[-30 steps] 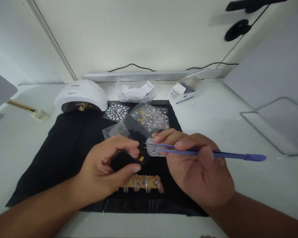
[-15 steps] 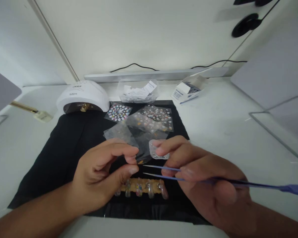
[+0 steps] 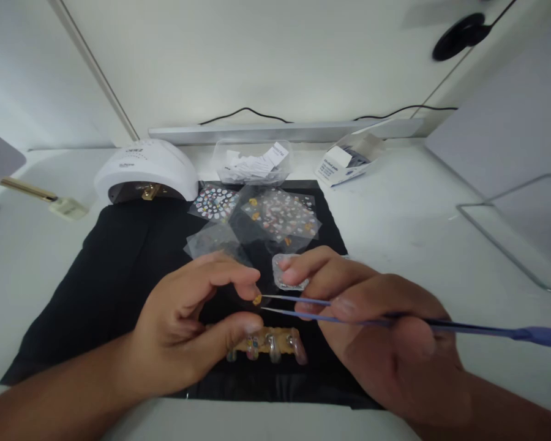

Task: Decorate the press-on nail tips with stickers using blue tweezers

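Observation:
My left hand [image 3: 195, 324] is raised over the black cloth, thumb and index finger curved toward each other with a gap between them. A small orange piece [image 3: 257, 300] shows by the index fingertip; whether it touches the finger or lies behind it I cannot tell. My right hand [image 3: 376, 318] grips purple tweezers [image 3: 362, 321], their slim tips slightly apart beside that piece. Under or behind the right index fingertip is a small clear case [image 3: 281, 279], partly hidden. Below the hands, several decorated nail tips [image 3: 274, 349] sit on a tan holder [image 3: 282, 335], partly covered by my left thumb.
Clear sticker sheets [image 3: 280, 214] overlap on the black cloth [image 3: 119, 263]. Behind stand a white nail lamp [image 3: 147, 162], a clear bin [image 3: 252, 171] of packets and an alcohol pad box [image 3: 344, 162]. A polish bottle [image 3: 68, 207] is at left, a metal-legged stand [image 3: 509, 245] at right.
My left thumb and index finger have parted wider. The tweezer tips are closer to the left index fingertip. The view has shifted slightly.

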A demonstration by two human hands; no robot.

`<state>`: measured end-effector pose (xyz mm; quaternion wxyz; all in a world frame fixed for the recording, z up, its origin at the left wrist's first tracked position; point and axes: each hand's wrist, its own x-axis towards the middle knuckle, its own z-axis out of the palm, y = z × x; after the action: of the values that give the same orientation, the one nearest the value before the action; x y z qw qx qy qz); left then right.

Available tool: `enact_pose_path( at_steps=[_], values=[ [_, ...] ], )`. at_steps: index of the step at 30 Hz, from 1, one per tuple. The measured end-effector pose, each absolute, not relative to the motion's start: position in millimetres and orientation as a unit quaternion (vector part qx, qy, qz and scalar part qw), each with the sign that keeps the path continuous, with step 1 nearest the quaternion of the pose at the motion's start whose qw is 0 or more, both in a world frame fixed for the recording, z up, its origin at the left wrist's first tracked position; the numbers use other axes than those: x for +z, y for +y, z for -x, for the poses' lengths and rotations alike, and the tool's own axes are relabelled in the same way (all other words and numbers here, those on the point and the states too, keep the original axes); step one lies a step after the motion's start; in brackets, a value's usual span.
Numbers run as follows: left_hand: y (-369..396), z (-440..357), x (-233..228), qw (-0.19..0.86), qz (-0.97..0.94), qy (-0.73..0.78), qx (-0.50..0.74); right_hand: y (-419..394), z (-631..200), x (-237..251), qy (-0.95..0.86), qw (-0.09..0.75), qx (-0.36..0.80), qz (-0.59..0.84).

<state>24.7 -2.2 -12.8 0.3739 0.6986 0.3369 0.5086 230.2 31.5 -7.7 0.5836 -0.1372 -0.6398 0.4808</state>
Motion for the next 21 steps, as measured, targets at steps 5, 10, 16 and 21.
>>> enact_pose_path(
  at_steps=[5,10,16,21],
  values=[
    [-3,-26,-13,0.344,-0.700,0.351,0.518,31,-232,-6,-0.657,0.574,0.471,0.134],
    [-4,-25,-6,0.291,-0.732,0.368,0.494,34,-237,-5,-0.692,0.561,0.442,0.103],
    [-3,-21,1,0.260,-0.763,0.360,0.469,29,-243,-10,-0.702,0.558,0.423,0.126],
    [0,-20,4,0.245,-0.785,0.341,0.456,27,-244,-11,-0.707,0.553,0.421,0.135]
  ],
)
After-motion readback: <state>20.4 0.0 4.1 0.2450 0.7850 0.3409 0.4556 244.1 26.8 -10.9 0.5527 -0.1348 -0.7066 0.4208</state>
